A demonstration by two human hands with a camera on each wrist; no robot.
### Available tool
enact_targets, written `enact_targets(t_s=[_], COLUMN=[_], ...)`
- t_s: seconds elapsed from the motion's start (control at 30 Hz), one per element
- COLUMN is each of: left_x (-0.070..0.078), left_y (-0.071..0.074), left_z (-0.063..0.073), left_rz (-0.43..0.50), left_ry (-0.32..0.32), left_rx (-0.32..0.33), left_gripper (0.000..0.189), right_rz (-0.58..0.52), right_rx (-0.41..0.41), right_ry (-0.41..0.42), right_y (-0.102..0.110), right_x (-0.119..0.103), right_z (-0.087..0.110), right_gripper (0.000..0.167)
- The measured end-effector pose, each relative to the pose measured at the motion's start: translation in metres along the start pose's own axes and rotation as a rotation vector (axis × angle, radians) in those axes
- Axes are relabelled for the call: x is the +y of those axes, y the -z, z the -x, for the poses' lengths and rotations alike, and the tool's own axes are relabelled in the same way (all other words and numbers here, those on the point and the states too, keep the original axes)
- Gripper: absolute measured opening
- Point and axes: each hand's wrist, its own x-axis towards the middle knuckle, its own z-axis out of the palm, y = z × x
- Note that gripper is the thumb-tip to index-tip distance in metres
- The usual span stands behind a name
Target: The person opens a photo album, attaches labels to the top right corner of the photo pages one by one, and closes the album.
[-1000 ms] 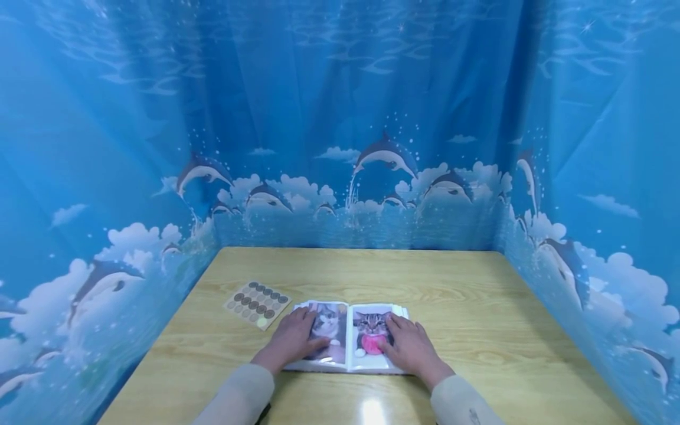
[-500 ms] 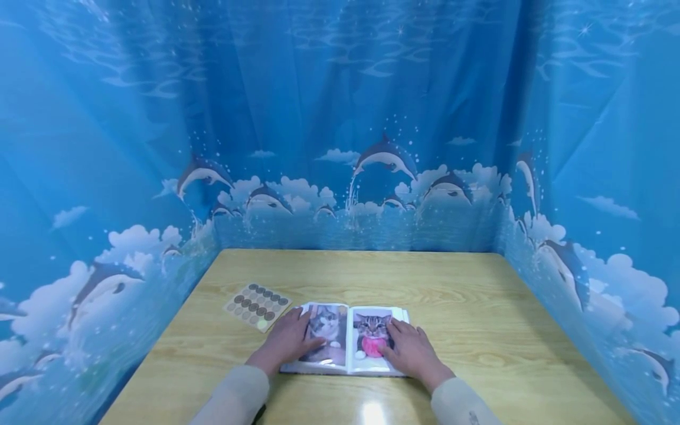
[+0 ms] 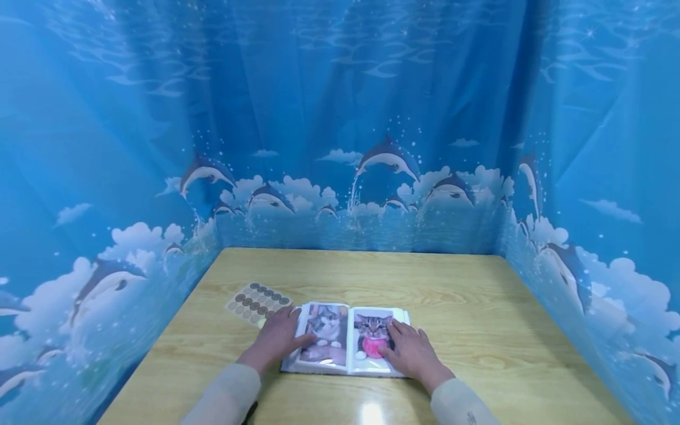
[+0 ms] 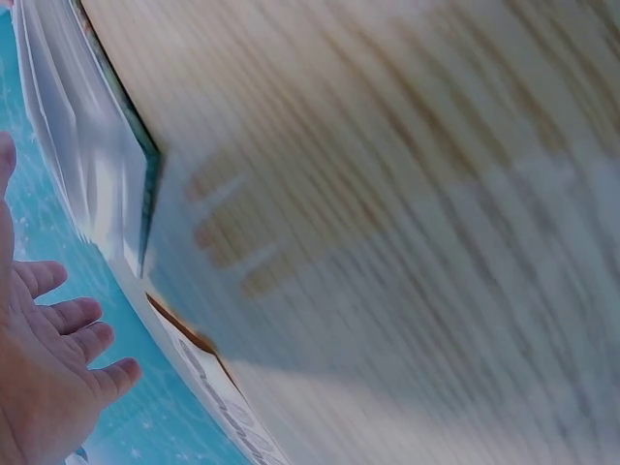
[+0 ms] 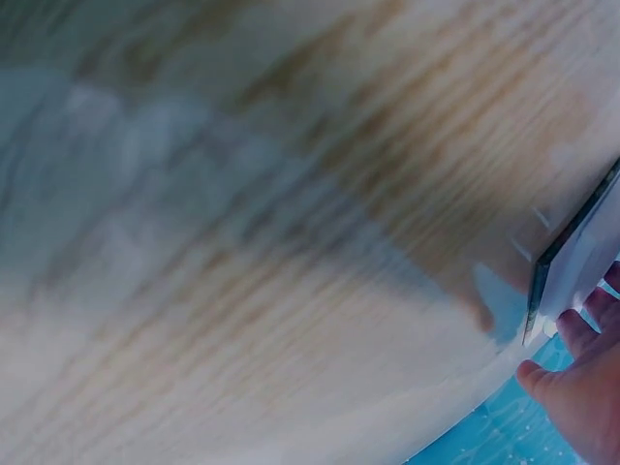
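A photo album (image 3: 349, 354) lies spread on the table, with a grey-and-white cat picture on its left page and a tabby cat in a pink collar on its right. Over the album's left edge hovers my left hand (image 3: 273, 337), its thumb above the page and its fingers loosely extended. The left wrist view shows that hand (image 4: 53, 358) raised, apart from the page stack (image 4: 82, 145). My right hand (image 3: 416, 353) rests on the right page's outer edge with fingers relaxed; in the right wrist view it touches the album side (image 5: 581, 247).
A sheet of round stickers (image 3: 255, 300) lies left of the album, partly covered by my left hand. The wood-grain table (image 3: 467, 295) extends around both. Blue dolphin-print curtains (image 3: 340, 118) enclose the table at the back and sides.
My left hand has drawn left off the left page toward the sticker sheet, uncovering more of the grey-and-white cat picture. The right hand stays in place.
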Motion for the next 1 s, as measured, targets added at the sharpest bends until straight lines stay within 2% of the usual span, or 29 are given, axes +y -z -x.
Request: enact_targets(t_s=[0.27,0.4,0.63,0.83,1.0], left_x=[-0.018,-0.034,-0.07,-0.097,-0.112], left_y=[0.006,0.012,0.026,0.042,0.054], left_z=[-0.001,-0.002,-0.003,-0.007,-0.01], left_rz=[0.002,0.001,0.056,0.104,0.128], left_ry=[0.052,0.083,0.155,0.234,0.278], left_rx=[0.014,0.032,0.044,0.041,0.037], left_gripper=[0.084,0.083,0.084,0.092,0.101], right_rz=[0.016,0.021,0.024,0.022,0.02], right_rx=[0.006,-0.002,-0.018,-0.011,-0.004], right_ry=[-0.007,-0.012,-0.015,-0.008,-0.005], right_y=[-0.002,-0.003,-0.009,-0.01,-0.004], right_x=[0.004,0.004,0.005,0.004,0.004], right_z=[-0.003,-0.003,-0.001,-0.001,-0.002], right_gripper=[0.067,0.067,0.071,0.072,0.071])
